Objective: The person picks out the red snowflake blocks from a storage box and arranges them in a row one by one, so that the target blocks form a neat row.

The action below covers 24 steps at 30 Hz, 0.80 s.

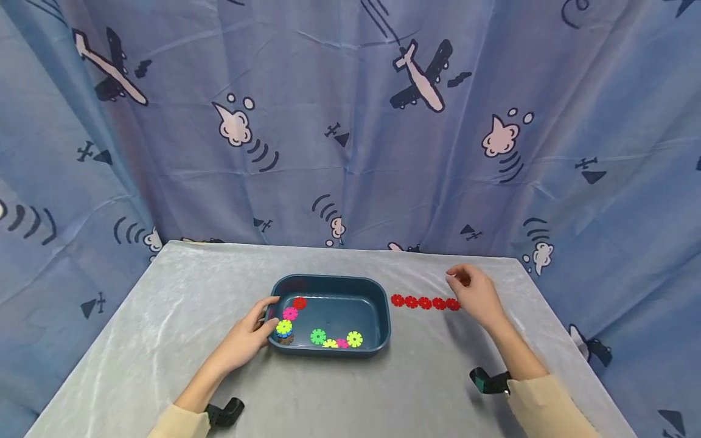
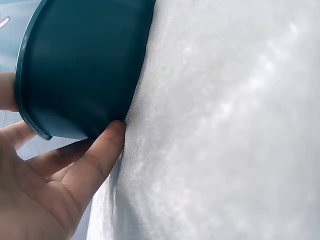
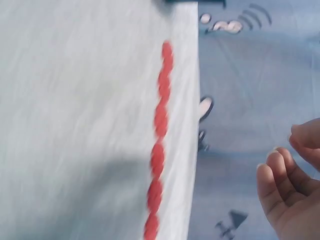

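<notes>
My left hand [image 1: 244, 339] holds the left end of a dark teal plastic bin [image 1: 350, 352]. In the left wrist view, fingers [image 2: 92, 167] lie against the outer wall of the bin, and another digit reaches over its rim. Small notched discs lie inside: a red disc [image 1: 299, 303], a pink disc [image 1: 290, 313], a green disc [image 1: 318, 336], a yellow disc [image 1: 354, 339] and several more. Right of the bin, several red notched discs [image 1: 425, 303] form a straight row. Above that row's right end hangs my right hand [image 1: 477, 297], its fingers loosely bent with nothing visible between them.
A pale grey cloth [image 1: 350, 395] covers the table, whose far edge meets a blue curtain [image 1: 306, 152] printed with airplanes. Black wrist cameras [image 1: 226, 413] are strapped to both forearms.
</notes>
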Tool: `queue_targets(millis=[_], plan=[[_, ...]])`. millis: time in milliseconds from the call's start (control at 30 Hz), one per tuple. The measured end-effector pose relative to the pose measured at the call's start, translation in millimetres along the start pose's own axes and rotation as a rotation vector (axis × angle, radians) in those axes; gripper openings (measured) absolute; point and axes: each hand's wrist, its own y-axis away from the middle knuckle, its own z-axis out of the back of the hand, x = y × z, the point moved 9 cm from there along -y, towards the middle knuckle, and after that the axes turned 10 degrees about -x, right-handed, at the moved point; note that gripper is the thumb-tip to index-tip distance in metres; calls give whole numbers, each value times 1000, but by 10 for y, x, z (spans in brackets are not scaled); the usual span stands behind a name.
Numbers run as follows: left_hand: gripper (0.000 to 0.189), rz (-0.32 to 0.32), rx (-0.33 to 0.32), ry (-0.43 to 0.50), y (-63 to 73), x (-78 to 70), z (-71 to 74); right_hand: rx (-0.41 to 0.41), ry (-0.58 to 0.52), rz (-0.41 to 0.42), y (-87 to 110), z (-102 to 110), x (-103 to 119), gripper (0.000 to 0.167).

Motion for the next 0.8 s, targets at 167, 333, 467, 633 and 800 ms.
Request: queue_targets(millis=[167, 333, 467, 633, 800], plan=[[49, 7, 1, -11, 28, 16, 7, 7, -43, 24, 51, -156, 276, 22], [50, 13, 1, -11, 21, 18, 2, 5, -100, 54, 95, -331, 580, 18], [49, 16, 0, -10, 18, 20, 0, 11, -145, 84, 137, -487, 802, 15], [49, 18, 1, -2, 18, 21, -1, 5, -182, 127, 177, -666, 1041, 12], [49, 15, -2, -1, 11, 21, 0, 11, -227, 139, 208, -858, 1212, 11]])
